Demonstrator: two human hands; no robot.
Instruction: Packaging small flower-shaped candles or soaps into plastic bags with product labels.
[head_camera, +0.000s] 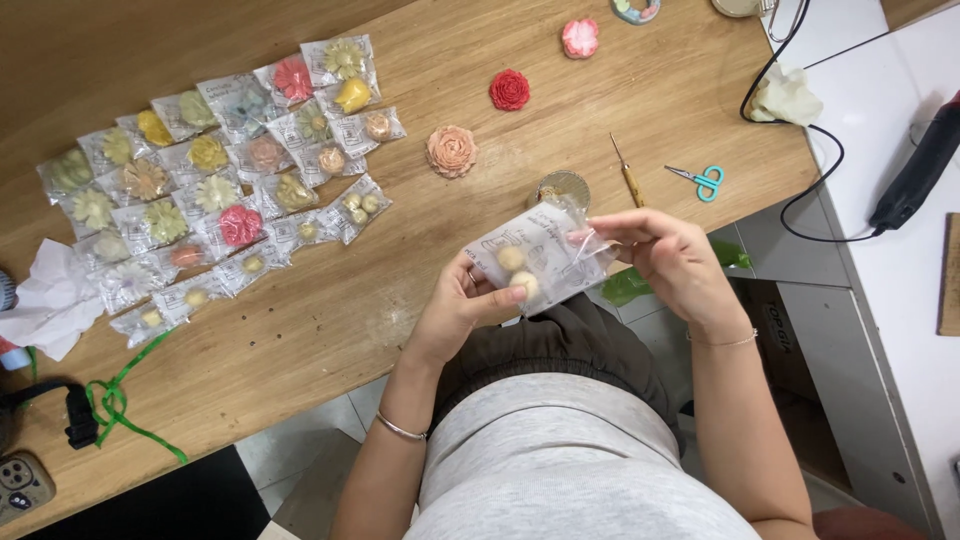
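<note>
Both hands meet over the table edge on a small clear plastic packet (538, 258). Her left hand (462, 310) cups it from below, thumb pressed on the front over one of two pale round pieces (517, 272) inside, while the right hand (672, 262) pinches the packet's upper corner between thumb and fingertips, near what looks like a thin pink sealing strip. The packet is held in the air, above the lap and just off the wooden table (330, 320), tilted a little toward the right hand.

Just behind the packet stands a small round glass dish (563, 186), partly hidden. Beside it lie a wooden-handled pick (628, 176) and small teal scissors (699, 181). Farther out on the table sit three loose flower-shaped pieces: peach (451, 151), red (509, 90) and pink (580, 38). To the left, well apart from the hands, many filled packets (220, 180) lie in overlapping rows, each holding a coloured flower shape. A crumpled white tissue (55, 300) and a green ribbon (125, 400) lie at the left edge.

Since the packet hangs past the table edge, a loose grip or an open mouth could let the round pieces fall to the floor. A hard thumb press might dent them if they are soft. An uneven pull at the corner could crease the strip and seal it crooked.
</note>
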